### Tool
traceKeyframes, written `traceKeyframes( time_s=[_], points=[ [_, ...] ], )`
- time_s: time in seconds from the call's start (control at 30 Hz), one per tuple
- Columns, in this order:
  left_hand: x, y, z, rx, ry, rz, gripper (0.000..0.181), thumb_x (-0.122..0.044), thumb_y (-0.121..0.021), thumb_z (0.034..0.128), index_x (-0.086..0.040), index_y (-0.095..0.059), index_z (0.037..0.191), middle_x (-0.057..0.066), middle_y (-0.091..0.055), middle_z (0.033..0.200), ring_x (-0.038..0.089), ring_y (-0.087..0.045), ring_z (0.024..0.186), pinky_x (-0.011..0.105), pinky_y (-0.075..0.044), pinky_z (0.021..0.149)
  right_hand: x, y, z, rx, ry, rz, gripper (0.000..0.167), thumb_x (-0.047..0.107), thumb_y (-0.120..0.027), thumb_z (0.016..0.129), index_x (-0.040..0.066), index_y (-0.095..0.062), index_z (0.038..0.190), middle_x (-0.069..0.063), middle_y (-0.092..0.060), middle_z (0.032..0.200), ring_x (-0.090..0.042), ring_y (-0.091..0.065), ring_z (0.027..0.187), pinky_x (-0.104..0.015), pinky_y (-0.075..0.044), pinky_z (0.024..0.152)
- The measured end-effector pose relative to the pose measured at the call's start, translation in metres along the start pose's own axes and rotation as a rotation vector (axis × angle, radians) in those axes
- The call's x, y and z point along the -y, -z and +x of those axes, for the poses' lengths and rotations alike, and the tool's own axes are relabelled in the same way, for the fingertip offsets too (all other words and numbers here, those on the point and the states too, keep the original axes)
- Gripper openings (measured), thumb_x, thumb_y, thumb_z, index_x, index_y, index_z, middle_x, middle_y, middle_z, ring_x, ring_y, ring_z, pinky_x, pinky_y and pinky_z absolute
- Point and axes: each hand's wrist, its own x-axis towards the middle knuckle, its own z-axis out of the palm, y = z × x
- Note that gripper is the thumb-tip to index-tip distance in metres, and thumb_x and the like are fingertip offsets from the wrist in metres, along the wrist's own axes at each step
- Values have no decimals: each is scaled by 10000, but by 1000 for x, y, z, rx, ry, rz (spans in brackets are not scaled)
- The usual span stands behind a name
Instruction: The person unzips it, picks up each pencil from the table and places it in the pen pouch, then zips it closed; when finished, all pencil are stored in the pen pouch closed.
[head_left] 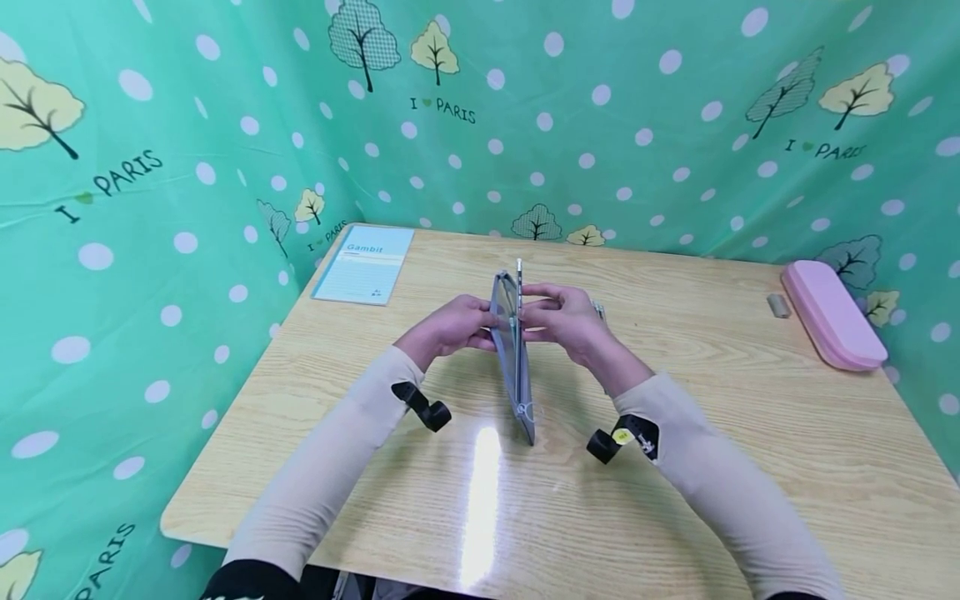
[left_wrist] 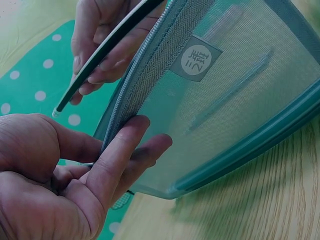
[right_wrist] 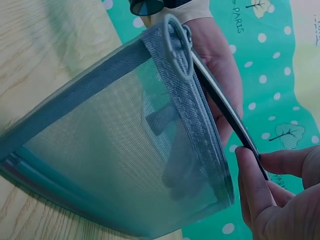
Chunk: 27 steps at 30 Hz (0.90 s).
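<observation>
A grey-green mesh zipper pouch (head_left: 507, 333) stands on edge over the table, its zipped side uppermost. My left hand (head_left: 459, 325) pinches the pouch's rim between thumb and fingers, also seen in the left wrist view (left_wrist: 75, 175). Opposite it, my right hand (head_left: 566, 321) pinches a long thin dark stick with a pale edge (right_wrist: 227, 107). The stick (left_wrist: 95, 60) runs along the pouch's zipper opening; its exact kind is unclear. A ring-shaped zipper pull (right_wrist: 176, 47) hangs at the near end. Through the mesh, a thin clear shape (left_wrist: 232, 92) shows faintly.
A light-blue notebook (head_left: 366, 265) lies at the table's back left. Far right are a pink pencil case (head_left: 834, 315) and a small grey eraser-like block (head_left: 778, 306). A small metallic item (head_left: 598, 310) is partly hidden behind my right hand. A polka-dot curtain (head_left: 540, 125) borders the wooden table (head_left: 675, 500).
</observation>
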Motion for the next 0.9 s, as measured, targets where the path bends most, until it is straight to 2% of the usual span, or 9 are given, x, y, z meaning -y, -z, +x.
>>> traceKeyframes(
  time_s=[0.1, 0.23, 0.37, 0.53, 0.73, 0.9],
  points=[
    [0, -1, 0, 0, -4, -3, 344, -7, -470, 1067, 143, -546, 1368, 175, -696, 1056, 149, -707, 801, 196, -638, 699, -1, 0, 0, -12, 19, -26, 508, -50, -583, 995, -16, -494, 1494, -324, -586, 1333, -225, -701, 981, -286, -652, 850],
    [0, -2, 0, -5, -4, -1, 339, -1, -478, 1061, 148, -554, 1356, 165, -696, 1020, 140, -703, 774, 178, -624, 659, -1, -2, -1, -21, 43, -67, 492, -47, -590, 995, -22, -509, 1479, -269, -634, 1225, -234, -702, 982, -297, -657, 838],
    [-1, -2, -2, -12, -1, 8, 340, -4, -465, 1067, 142, -552, 1362, 240, -695, 1130, 145, -705, 787, 182, -628, 672, -1, -4, -2, -30, 66, -98, 480, -63, -599, 988, -37, -524, 1461, -216, -659, 1134, -229, -706, 955, -303, -663, 811],
    [-1, -1, -1, -18, -2, 9, 361, -11, -448, 1076, 134, -525, 1397, 317, -636, 1288, 151, -705, 816, 194, -638, 718, -2, -7, -4, -37, 109, -133, 486, -92, -615, 966, -57, -534, 1444, -290, -657, 1181, -231, -701, 938, -302, -666, 789],
    [0, -1, 0, -14, 5, 5, 355, -12, -454, 1076, 137, -532, 1388, 325, -634, 1284, 166, -707, 819, 196, -637, 706, -2, -7, -5, -48, 129, -184, 481, -90, -628, 952, -62, -552, 1426, -307, -659, 1193, -243, -695, 936, -321, -668, 795],
    [1, -1, 0, -21, 8, 8, 351, -12, -459, 1074, 133, -542, 1382, 322, -644, 1264, 161, -704, 804, 185, -631, 677, -3, -5, -5, -53, 149, -222, 446, -55, -629, 962, -62, -571, 1404, -286, -669, 1168, -215, -698, 875, -329, -670, 793]
  ],
)
